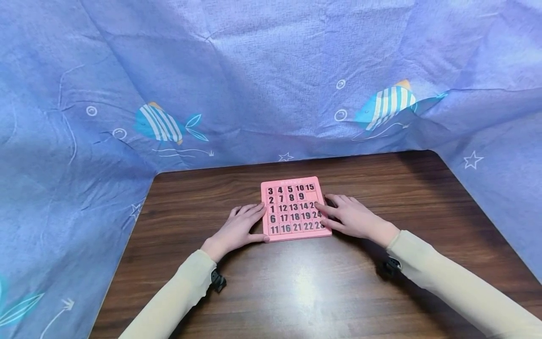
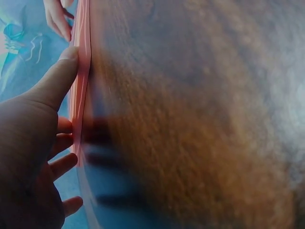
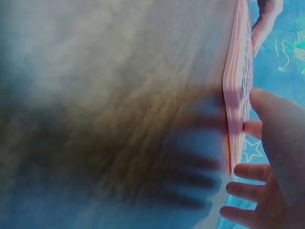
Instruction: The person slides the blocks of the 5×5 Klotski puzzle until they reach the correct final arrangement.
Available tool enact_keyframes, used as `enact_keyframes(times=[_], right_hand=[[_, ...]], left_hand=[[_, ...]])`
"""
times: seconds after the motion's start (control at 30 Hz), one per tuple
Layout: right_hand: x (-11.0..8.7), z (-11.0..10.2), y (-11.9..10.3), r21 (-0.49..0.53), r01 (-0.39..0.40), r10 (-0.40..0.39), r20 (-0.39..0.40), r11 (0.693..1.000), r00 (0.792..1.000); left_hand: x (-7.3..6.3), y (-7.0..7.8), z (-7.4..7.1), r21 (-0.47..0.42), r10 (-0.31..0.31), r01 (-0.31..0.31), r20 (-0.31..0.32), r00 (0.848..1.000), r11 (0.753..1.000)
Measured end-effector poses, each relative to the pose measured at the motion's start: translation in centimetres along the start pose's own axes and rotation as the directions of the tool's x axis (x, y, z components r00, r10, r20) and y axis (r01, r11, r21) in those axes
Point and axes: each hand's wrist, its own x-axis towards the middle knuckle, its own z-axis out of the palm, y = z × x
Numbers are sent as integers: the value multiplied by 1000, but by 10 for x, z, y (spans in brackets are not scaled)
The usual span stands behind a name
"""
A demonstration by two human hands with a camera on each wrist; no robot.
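A pink sliding number puzzle [image 1: 296,207] lies flat on the table, its tiles marked with black numbers. The gap among the tiles is at the right end of the second row, beside the 9 and under the 15. My left hand [image 1: 237,230] rests along the puzzle's left side, thumb at the near left corner and fingertips against the edge. On the other side, my right hand [image 1: 353,216] reaches over the right edge. Its index fingertip is on the tile below the gap, partly covering the number, and its thumb is by the bottom right tile. Both wrist views show the fingers extended.
The brown wood-grain table [image 1: 271,292] reflects a bright patch of light near its front. A blue cloth [image 1: 262,84] printed with fish and stars hangs behind and on both sides. Dark bands with small devices [image 1: 218,281] sit on both wrists.
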Motion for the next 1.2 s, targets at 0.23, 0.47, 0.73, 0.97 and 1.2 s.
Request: enact_keyframes(times=[0.23, 0.47, 0.73, 0.97, 1.2], right_hand=[[0, 0, 1, 8, -8, 8, 4, 1000, 1000], [8, -1, 8, 24, -48, 47, 47, 999, 998], [15, -3, 11, 30, -87, 85, 57, 996, 995], [1, -3, 5, 24, -52, 52, 18, 998, 998], [-20, 1, -6, 2, 54, -54, -34, 999, 998]], left_hand=[[1, 0, 0, 0, -2, 2, 8, 1000, 1000], [3, 1, 0, 1, -2, 2, 18, 1000, 1000], [4, 0, 1, 1, 12, -12, 5, 1000, 1000], [4, 0, 2, 2, 17, -17, -4, 1000, 1000], [1, -2, 2, -11, 0, 0, -3, 1000, 1000]])
